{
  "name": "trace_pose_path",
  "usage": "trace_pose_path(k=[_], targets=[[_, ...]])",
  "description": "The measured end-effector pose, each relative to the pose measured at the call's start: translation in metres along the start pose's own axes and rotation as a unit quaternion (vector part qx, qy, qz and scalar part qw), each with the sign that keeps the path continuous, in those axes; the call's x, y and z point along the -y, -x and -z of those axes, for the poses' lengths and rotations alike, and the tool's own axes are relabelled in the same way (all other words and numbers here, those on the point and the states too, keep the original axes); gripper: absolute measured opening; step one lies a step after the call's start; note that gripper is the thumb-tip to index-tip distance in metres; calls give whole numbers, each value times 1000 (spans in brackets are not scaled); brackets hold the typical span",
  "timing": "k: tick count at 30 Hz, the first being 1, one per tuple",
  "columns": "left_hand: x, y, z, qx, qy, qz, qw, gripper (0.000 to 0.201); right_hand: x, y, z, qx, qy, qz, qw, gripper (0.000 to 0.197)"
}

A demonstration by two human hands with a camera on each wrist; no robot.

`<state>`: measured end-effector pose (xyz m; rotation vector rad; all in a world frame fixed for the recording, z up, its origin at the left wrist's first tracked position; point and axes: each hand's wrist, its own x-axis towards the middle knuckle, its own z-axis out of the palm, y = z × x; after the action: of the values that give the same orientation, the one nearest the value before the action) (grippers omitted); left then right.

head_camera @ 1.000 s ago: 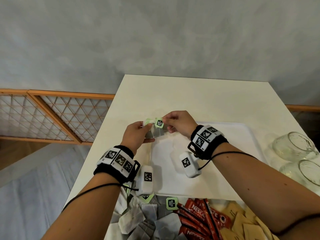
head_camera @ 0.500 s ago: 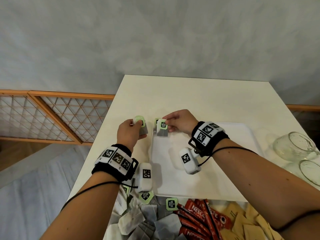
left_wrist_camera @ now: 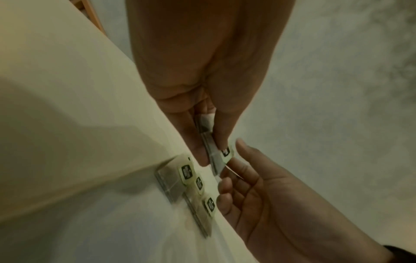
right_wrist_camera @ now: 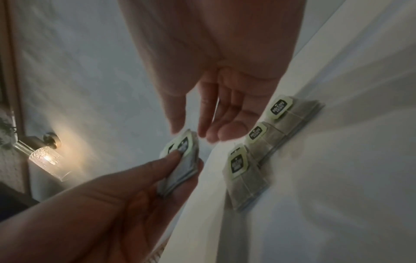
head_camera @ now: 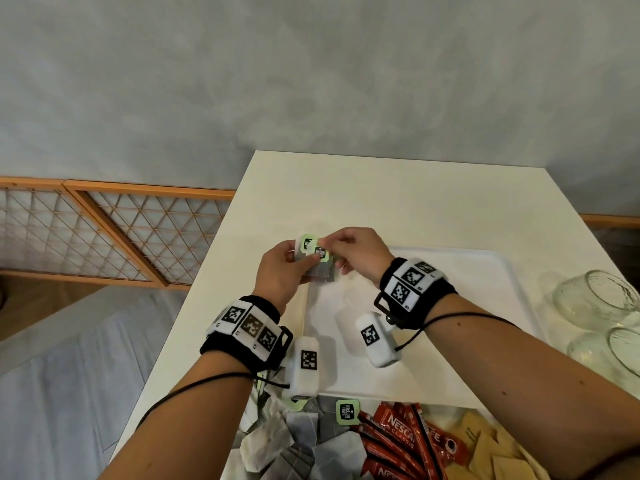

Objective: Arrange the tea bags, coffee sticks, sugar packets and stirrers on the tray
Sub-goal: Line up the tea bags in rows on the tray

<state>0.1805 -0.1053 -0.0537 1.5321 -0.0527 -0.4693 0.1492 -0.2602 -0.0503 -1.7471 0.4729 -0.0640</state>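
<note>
Head view, left to right, as we log it:

1. Lattice panel point(head_camera: 104, 233), wooden frame, against the grey wall beyond the table point(head_camera: 381, 188).
2. Our left hand point(head_camera: 280, 271), raised over the tray's far left corner. Thumb and fingers point(left_wrist_camera: 200, 151) are closed on a small stack of tea bags point(right_wrist_camera: 180, 170), green tags uppermost; the left wrist view shows the stack pinched edge-on.
3. Our right hand point(head_camera: 356, 254), just beside the left. Its thumb and forefinger reach onto the top green tag of the held stack; we cannot tell whether they pinch it or only touch it. In the right wrist view the remaining fingers point(right_wrist_camera: 225, 113) hang loosely extended, holding nothing.
4. Tray point(head_camera: 450, 306), white, on the table. Three tea bags point(right_wrist_camera: 247, 169) lie flat in an overlapping row along its far left edge, tags facing up, beneath the two hands.
5. Loose tea bags point(head_camera: 294, 441), heaped on the near edge of the table, off the tray.
6. Coffee sticks point(head_camera: 398, 441), red, beside the heap, off the tray.
7. Sugar packets point(head_camera: 485, 452), brown, next to the coffee sticks, off the tray.
8. Two glass jars point(head_camera: 595, 306), clear, at the table's right edge.
</note>
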Motion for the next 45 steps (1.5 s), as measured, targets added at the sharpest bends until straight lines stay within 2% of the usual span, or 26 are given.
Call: trace_pose_path(k=[2, 5, 9, 11, 12, 16, 18, 22, 26, 30, 32, 34, 36, 38, 41, 45], targets=[[0, 1, -6, 1, 7, -5, 1000, 22, -1, 7, 3, 23, -15, -5, 1000, 19], [-1, 4, -12, 23, 27, 9, 999, 15, 1, 10, 11, 16, -26, 0, 1000, 17], [-5, 0, -12, -16, 20, 22, 999, 18, 3, 4, 32, -34, -50, -2, 998, 10], [-3, -4, -8, -43, -30, 1, 999, 18, -2, 0, 43, -55, -20, -6, 998, 7], [-2, -6, -5, -56, -52, -9, 997, 17, -5, -2, 46, -49, -3, -10, 999, 3], [2, -12, 3, -90, -94, -20, 991, 19, -24, -6, 42, 5, 85, -48, 995, 11], [4, -13, 4, -90, -102, -18, 991, 19, -28, -7, 36, -4, 105, -52, 993, 9], [6, -12, 5, -86, -112, -18, 990, 19, -26, -12, 26, -45, 137, -26, 989, 11], [8, -10, 5, -78, -102, -16, 992, 15, -23, -17, 19, -49, 154, -25, 986, 17], [8, -10, 3, -45, -59, -9, 997, 19, -13, -12, 18, -115, 149, 38, 981, 18], [5, -10, -1, -33, -50, -11, 998, 15, -5, -5, 16, -57, 78, 35, 995, 21], [2, -9, -9, -15, -49, -18, 998, 8, 2, 1, 13, 5, 25, 24, 999, 15], [-3, -11, -14, 4, -50, -27, 998, 8, 5, 3, 18, -2, 0, 24, 1000, 6], [-6, -18, -11, -12, -78, -33, 996, 16, 6, 1, 33, -39, -14, 21, 999, 7], [0, -33, 7, -30, -172, -42, 984, 16, 1, 1, 61, -37, 18, -12, 999, 9], [11, -42, 18, 40, -296, -7, 954, 15, -21, 1, 75, 29, 128, -70, 989, 13]])
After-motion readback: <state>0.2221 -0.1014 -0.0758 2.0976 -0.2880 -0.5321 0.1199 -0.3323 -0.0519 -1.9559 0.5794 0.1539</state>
